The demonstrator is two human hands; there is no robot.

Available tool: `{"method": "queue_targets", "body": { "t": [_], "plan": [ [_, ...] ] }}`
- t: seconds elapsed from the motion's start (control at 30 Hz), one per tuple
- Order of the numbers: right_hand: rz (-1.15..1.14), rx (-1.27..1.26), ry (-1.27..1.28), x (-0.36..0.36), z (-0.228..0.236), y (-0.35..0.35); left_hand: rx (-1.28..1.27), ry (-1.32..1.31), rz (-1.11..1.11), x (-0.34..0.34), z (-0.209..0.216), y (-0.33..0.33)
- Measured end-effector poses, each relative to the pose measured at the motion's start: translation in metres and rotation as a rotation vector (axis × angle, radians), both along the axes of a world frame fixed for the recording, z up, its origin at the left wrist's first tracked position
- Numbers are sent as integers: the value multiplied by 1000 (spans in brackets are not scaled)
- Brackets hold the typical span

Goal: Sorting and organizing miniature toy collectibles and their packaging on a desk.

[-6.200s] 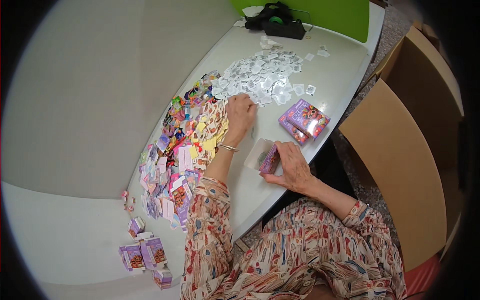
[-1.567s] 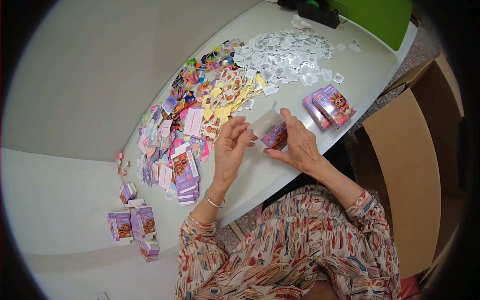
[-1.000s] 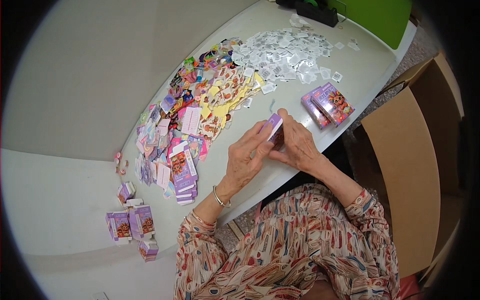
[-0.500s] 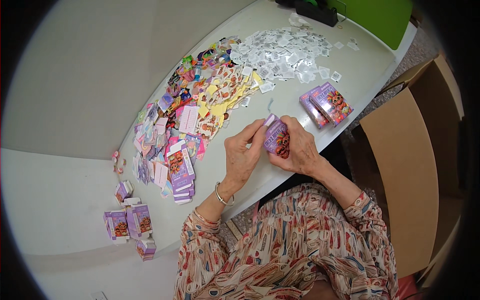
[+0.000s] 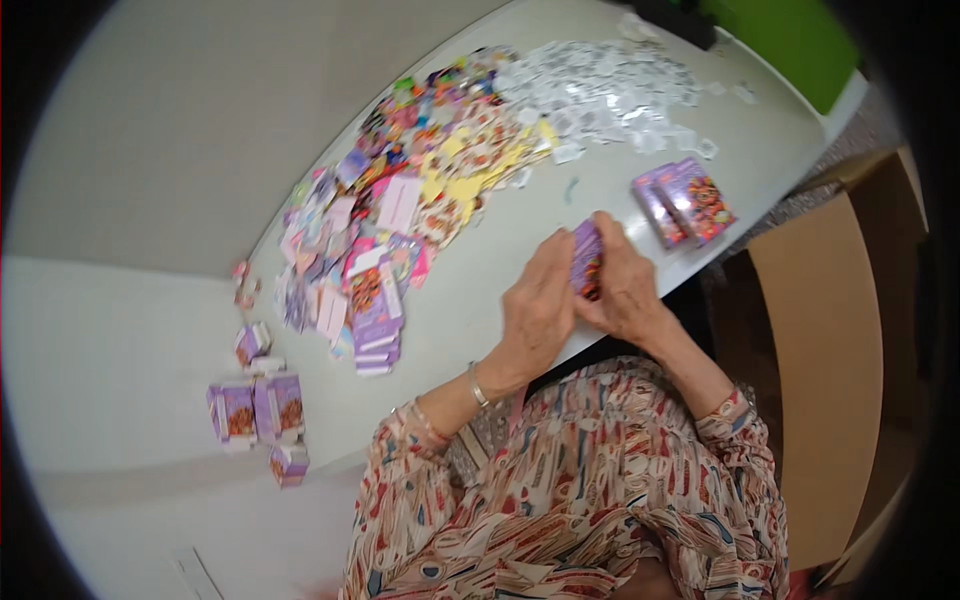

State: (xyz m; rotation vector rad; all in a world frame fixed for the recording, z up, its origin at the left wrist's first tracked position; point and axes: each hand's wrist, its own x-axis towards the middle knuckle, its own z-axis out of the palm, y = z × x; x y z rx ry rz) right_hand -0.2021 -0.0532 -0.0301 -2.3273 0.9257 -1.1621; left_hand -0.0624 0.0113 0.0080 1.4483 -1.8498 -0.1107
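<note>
A small purple printed carton point(image 5: 587, 262) is held between both hands above the table's near edge. My left hand point(image 5: 541, 305) presses on its left side, fingers bent together. My right hand point(image 5: 628, 290) is wrapped round the right side, its fingers over the far end. The two palms cover much of the carton, and the picture is somewhat blurred. To the right lie two filled-looking purple cartons point(image 5: 695, 203), one partly over the other. Left of my hands, a fanned stack of flat purple cartons point(image 5: 376, 320) rests on the table.
Heaps of small white packets point(image 5: 600, 90), yellow printed cards point(image 5: 470, 165) and colourful sachets point(image 5: 400, 120) cover the far side of the white table. Several opened-out purple boxes point(image 5: 278, 405) stand at the left. An open cardboard box point(image 5: 815, 370) stands on the right, beyond the edge.
Both hands have shifted slightly right with the carton, turning it more upright. My left hand has closed in against its side. The whole view has tilted a little.
</note>
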Motion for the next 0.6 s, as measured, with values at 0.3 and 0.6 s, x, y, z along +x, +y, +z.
{"method": "queue_targets", "body": {
  "t": [0.3, 0.6],
  "plan": [
    [-196, -46, 160, -15, 27, -14, 118, 70, 298, 72, 5, 25],
    [-166, -226, 255, 7, 36, 11, 393, -326, 766, 193, -11, 87]
  ]
}}
